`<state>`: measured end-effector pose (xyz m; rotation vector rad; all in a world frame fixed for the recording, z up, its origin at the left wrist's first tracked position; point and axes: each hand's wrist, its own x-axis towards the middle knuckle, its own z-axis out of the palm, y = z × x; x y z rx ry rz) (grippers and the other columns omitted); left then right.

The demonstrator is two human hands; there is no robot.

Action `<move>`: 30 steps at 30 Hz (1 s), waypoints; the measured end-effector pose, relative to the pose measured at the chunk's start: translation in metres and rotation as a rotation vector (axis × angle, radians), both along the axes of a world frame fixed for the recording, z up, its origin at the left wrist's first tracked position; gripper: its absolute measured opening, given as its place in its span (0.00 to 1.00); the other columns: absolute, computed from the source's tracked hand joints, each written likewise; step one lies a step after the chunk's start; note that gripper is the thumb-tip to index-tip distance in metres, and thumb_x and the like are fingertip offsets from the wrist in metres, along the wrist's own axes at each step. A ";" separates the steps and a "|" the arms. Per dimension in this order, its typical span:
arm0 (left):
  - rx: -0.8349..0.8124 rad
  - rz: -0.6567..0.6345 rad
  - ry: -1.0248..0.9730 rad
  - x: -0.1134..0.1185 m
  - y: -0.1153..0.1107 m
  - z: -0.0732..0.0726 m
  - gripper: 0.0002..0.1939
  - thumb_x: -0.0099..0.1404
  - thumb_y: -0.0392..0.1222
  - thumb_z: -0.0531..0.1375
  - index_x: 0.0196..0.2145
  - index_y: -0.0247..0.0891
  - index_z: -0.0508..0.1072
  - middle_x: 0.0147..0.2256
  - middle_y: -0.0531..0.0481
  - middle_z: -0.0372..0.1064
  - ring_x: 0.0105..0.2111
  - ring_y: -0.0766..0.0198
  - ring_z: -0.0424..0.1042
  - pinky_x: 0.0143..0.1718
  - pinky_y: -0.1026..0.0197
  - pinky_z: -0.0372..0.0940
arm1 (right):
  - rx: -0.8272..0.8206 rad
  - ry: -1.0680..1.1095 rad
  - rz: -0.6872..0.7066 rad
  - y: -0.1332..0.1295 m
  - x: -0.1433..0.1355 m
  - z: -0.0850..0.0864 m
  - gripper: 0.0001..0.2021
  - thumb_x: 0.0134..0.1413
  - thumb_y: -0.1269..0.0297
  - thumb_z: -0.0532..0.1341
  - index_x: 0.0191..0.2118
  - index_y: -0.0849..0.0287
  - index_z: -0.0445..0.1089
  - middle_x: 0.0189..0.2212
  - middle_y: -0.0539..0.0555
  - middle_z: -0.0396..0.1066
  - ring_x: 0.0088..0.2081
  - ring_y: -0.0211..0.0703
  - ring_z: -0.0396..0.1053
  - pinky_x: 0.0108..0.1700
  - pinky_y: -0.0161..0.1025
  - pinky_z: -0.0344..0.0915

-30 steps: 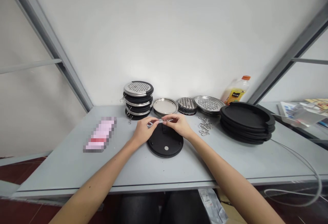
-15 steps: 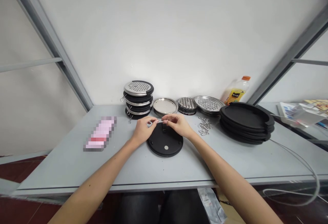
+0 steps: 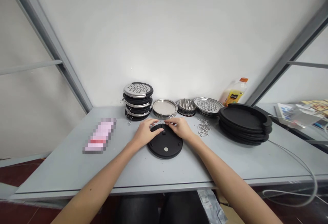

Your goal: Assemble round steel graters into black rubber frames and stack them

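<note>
A round black disc lies on the table in front of me, with a pale round spot and small raised pegs on its face. At its far edge a small metal wire hook is pinched between the fingertips of my right hand. My left hand is at the disc's left edge, its thumb over the disc and its fingers apart, holding nothing I can see. Several similar wire hooks lie in a loose pile to the right.
Behind stand a stack of graters in black holders, plain metal discs, small grater plates and larger ones. Black round trays are piled at right, near a bottle. A blurred pink item lies left.
My left hand has let go of the wire hook, moved slightly left and down, and spread its fingers. My right hand still pinches the hook near the disc's far edge.
</note>
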<state>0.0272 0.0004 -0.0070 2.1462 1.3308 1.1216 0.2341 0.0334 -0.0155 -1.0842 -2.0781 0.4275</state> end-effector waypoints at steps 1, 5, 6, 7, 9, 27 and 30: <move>0.001 0.002 0.018 0.000 0.000 0.000 0.18 0.58 0.45 0.65 0.46 0.40 0.74 0.43 0.46 0.74 0.42 0.57 0.73 0.42 0.57 0.69 | 0.001 -0.011 -0.004 0.000 0.000 -0.002 0.11 0.55 0.69 0.59 0.41 0.55 0.78 0.39 0.55 0.78 0.40 0.50 0.75 0.44 0.44 0.68; 0.004 0.021 0.098 0.005 0.000 -0.002 0.18 0.59 0.45 0.64 0.47 0.39 0.75 0.46 0.44 0.74 0.45 0.53 0.72 0.48 0.52 0.66 | 0.034 -0.014 0.017 0.001 -0.001 -0.004 0.11 0.56 0.69 0.59 0.41 0.55 0.77 0.40 0.55 0.78 0.41 0.47 0.74 0.44 0.41 0.68; 0.005 0.021 0.114 0.007 0.000 -0.002 0.18 0.59 0.45 0.64 0.47 0.39 0.75 0.46 0.44 0.74 0.46 0.53 0.72 0.49 0.52 0.66 | 0.043 -0.016 0.028 0.001 -0.001 -0.004 0.11 0.56 0.69 0.59 0.41 0.56 0.78 0.40 0.55 0.77 0.40 0.46 0.74 0.44 0.41 0.68; 0.007 0.020 0.129 0.009 0.000 -0.003 0.18 0.59 0.45 0.64 0.48 0.39 0.75 0.47 0.44 0.74 0.46 0.52 0.72 0.49 0.52 0.65 | 0.048 -0.019 0.039 0.001 -0.001 -0.004 0.11 0.56 0.69 0.58 0.41 0.55 0.78 0.39 0.55 0.77 0.40 0.46 0.74 0.43 0.40 0.67; 0.017 0.030 0.158 0.013 -0.001 -0.003 0.18 0.60 0.44 0.63 0.48 0.40 0.75 0.47 0.45 0.74 0.46 0.52 0.72 0.49 0.52 0.65 | 0.051 -0.025 0.051 0.001 -0.001 -0.003 0.11 0.56 0.69 0.58 0.41 0.55 0.77 0.38 0.55 0.77 0.39 0.45 0.73 0.43 0.40 0.67; 0.055 0.270 0.352 0.040 -0.011 0.000 0.18 0.59 0.43 0.63 0.48 0.42 0.74 0.43 0.42 0.76 0.42 0.50 0.74 0.39 0.56 0.65 | 0.123 -0.138 0.054 -0.001 -0.002 -0.002 0.12 0.59 0.72 0.56 0.37 0.57 0.78 0.31 0.54 0.73 0.34 0.41 0.70 0.36 0.34 0.62; 0.049 0.270 0.361 0.039 -0.011 -0.001 0.16 0.59 0.44 0.64 0.46 0.44 0.75 0.40 0.44 0.77 0.39 0.52 0.75 0.36 0.57 0.65 | 0.133 -0.173 0.037 -0.002 -0.003 -0.002 0.13 0.58 0.74 0.56 0.35 0.56 0.78 0.31 0.54 0.73 0.35 0.41 0.70 0.36 0.34 0.62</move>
